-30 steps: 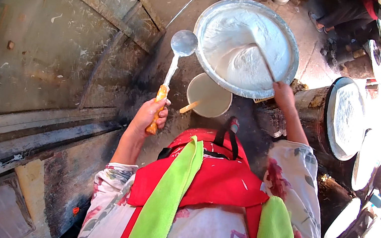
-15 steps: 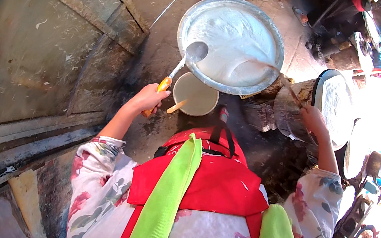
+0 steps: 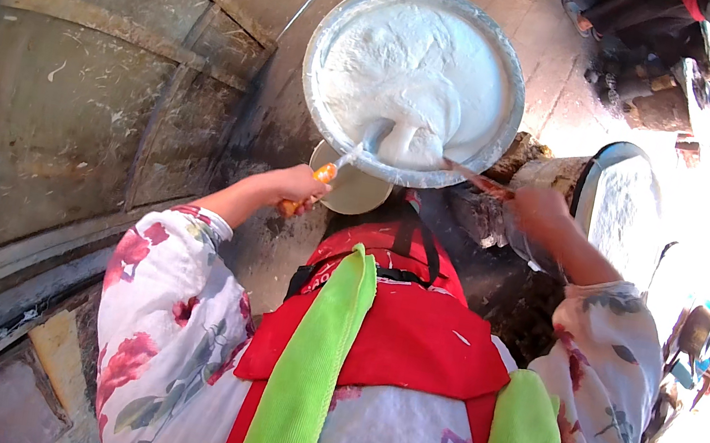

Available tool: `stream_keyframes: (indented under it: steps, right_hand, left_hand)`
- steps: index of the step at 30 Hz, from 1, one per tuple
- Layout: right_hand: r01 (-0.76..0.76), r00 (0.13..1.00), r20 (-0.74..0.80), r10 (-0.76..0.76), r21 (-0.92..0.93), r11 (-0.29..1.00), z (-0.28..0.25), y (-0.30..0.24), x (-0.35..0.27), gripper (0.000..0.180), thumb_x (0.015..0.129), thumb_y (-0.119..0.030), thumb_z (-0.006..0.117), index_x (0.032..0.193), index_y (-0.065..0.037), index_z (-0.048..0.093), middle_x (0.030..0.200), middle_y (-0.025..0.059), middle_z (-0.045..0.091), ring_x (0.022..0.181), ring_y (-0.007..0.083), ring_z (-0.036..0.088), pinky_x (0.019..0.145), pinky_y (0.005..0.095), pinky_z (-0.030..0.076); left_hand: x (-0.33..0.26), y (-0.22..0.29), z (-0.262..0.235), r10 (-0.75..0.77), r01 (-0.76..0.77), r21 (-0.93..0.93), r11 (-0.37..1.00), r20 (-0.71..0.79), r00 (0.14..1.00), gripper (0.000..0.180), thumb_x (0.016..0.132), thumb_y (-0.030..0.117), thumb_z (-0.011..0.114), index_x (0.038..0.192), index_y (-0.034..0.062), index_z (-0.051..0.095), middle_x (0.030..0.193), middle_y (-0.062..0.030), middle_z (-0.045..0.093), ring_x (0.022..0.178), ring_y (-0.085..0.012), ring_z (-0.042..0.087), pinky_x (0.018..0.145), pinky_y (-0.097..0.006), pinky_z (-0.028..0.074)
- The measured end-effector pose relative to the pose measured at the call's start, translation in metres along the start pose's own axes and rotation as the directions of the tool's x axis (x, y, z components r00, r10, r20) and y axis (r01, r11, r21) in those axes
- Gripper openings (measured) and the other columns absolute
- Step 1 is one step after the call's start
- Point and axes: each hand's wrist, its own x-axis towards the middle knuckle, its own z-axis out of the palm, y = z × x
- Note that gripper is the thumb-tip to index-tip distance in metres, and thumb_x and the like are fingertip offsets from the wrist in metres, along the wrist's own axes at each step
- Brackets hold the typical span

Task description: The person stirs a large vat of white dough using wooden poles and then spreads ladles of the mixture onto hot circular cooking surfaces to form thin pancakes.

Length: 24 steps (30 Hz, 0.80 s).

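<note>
The left hand clamped an orange-handled metal ladle, dipping toward twelve o'clock into the wide metal basin of white batter; the right hand gripped a thin stick, steadying.

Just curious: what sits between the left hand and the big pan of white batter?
In the head view, a small cream bowl sits between the left hand and the big pan, partly under its rim; the ladle crosses over it.

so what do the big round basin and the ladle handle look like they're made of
The big round grey basin of white batter looks like dull metal, probably aluminium: thin rolled rim, matte silvery sheen. The ladle's orange handle, gripped by the left hand, looks like smooth plastic, though painted wood is possible.
</note>
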Motion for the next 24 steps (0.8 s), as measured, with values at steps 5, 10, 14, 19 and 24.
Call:
stream_keyframes:
  steps: [5, 10, 14, 19, 24]
  right_hand:
    - [0.04, 0.985, -0.164, 0.058, 0.539, 0.841, 0.031, -0.007, 0.021, 0.032, 0.081, -0.033, 0.056, 0.075, -0.004, 0.068, 0.076, 0.0142, 0.067, 0.074, 0.0297, 0.066, 0.064, 0.0416, 0.051]
    - [0.004, 0.998, -0.015, 0.055, 0.981, 0.195, 0.028, 0.001, 0.049, 0.037, 0.085, -0.036, 0.062, 0.078, 0.0, 0.064, 0.058, 0.0044, 0.055, 0.048, 0.0146, 0.053, 0.045, 0.0322, 0.04]
    - [-0.042, 0.997, 0.048, 0.066, 0.995, -0.089, -0.041, 0.04, 0.076, 0.033, 0.085, -0.033, 0.064, 0.075, -0.001, 0.062, 0.054, -0.0019, 0.046, 0.043, 0.0073, 0.041, 0.039, 0.0259, 0.031]
    - [0.056, 0.98, -0.017, 0.196, 0.979, -0.196, -0.023, 0.101, 0.116, 0.035, 0.085, -0.033, 0.064, 0.076, 0.0, 0.062, 0.053, -0.0017, 0.046, 0.042, 0.0084, 0.041, 0.038, 0.0248, 0.031]
    - [-0.059, 0.896, -0.101, 0.434, 0.939, 0.339, 0.002, 0.173, 0.12, 0.046, 0.081, -0.042, 0.065, 0.077, 0.004, 0.065, 0.059, 0.0086, 0.055, 0.044, 0.0155, 0.049, 0.045, 0.033, 0.041]
  left_hand:
    - [-0.011, 0.014, 0.018, -0.011, 0.212, -0.665, 0.716, 0.293, 0.956, 0.026, 0.093, 0.033, 0.054, 0.082, 0.0131, 0.041, 0.055, 0.0067, 0.035, 0.043, -0.0035, 0.034, 0.039, -0.019, 0.029]
    - [-0.04, 0.034, -0.002, 0.218, 0.109, -0.906, 0.41, 0.213, 0.953, 0.019, 0.095, 0.03, 0.051, 0.089, 0.0117, 0.049, 0.052, 0.0089, 0.035, 0.038, -0.0016, 0.033, 0.033, -0.018, 0.025]
    - [-0.065, 0.095, -0.05, 0.343, -0.212, -0.823, 0.527, -0.022, 0.939, 0.019, 0.095, 0.03, 0.051, 0.089, 0.0112, 0.05, 0.053, 0.0077, 0.037, 0.037, -0.0024, 0.034, 0.032, -0.019, 0.027]
    - [-0.076, 0.139, -0.073, 0.273, -0.416, -0.556, 0.719, -0.324, 0.906, 0.018, 0.094, 0.027, 0.052, 0.088, 0.0097, 0.047, 0.055, 0.0042, 0.042, 0.038, -0.0042, 0.037, 0.033, -0.021, 0.029]
    - [-0.071, 0.102, -0.062, -0.005, -0.097, -0.294, 0.951, -0.327, 0.945, 0.027, 0.09, 0.031, 0.058, 0.08, 0.009, 0.045, 0.057, 0.0008, 0.046, 0.043, -0.0091, 0.044, 0.037, -0.025, 0.035]
